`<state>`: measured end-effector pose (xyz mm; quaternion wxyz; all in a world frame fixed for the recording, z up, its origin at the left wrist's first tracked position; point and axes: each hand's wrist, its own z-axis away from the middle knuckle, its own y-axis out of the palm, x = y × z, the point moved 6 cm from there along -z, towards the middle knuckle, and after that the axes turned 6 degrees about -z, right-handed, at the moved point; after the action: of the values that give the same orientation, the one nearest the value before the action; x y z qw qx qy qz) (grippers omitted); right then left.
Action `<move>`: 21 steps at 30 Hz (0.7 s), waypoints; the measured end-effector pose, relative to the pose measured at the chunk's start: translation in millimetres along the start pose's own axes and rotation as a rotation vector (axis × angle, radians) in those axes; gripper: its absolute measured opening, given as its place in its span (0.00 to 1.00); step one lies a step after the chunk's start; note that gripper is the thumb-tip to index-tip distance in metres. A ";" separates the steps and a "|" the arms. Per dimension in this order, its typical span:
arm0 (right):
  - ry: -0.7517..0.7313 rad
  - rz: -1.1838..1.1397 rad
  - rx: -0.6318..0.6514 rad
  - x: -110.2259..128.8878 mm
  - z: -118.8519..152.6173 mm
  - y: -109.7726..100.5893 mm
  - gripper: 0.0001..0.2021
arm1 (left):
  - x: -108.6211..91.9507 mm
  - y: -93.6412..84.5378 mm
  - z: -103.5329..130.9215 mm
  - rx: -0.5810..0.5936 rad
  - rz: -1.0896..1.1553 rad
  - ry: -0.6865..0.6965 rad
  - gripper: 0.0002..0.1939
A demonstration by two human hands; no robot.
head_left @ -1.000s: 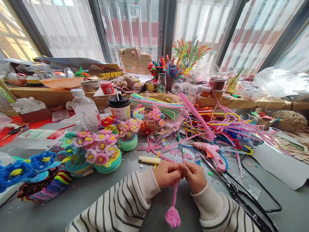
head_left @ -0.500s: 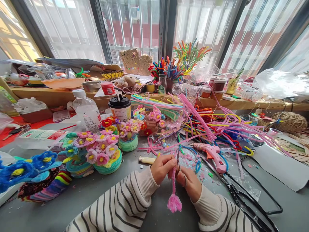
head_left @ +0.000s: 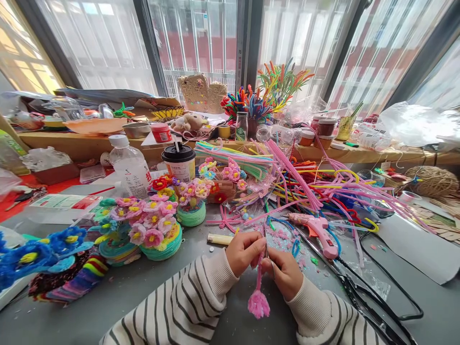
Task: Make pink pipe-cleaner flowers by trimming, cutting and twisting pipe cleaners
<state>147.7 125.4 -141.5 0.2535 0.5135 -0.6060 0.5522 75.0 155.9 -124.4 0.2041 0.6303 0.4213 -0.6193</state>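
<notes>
Near the bottom middle, my left hand [head_left: 247,250] is closed, pinching the stem of a pink pipe-cleaner flower [head_left: 258,304]. The fuzzy bloom hangs downward below my fingers. In my right hand [head_left: 283,270] is a small pair of scissors [head_left: 266,239], with its blades pointing up and away from me beside the pink stem. One looped handle shows by my right thumb. Fingers of both hands nearly touch, and they partly hide the stem and the blades. Pink fluff clippings [head_left: 283,235] lie on the table just beyond.
A pink hot glue gun [head_left: 318,232] and its black cord lie to the right. Finished pipe-cleaner flower pots [head_left: 154,227] stand at left, beside a plastic bottle [head_left: 127,165] and a lidded cup [head_left: 179,163]. Loose pipe cleaners [head_left: 294,175] are heaped behind my hands.
The scissors and my right hand have shifted slightly against the stem, and more of the looped handle shows. The pink flower has swung a little left and down.
</notes>
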 end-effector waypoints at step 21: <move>0.057 0.050 -0.052 -7.5 -0.2 -4.1 0.24 | 12.7 5.4 -3.3 0.038 0.113 -0.095 0.19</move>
<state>153.9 128.7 -146.4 0.2701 0.4752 -0.6254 0.5569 79.6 159.0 -137.5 0.2466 0.6269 0.3630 -0.6438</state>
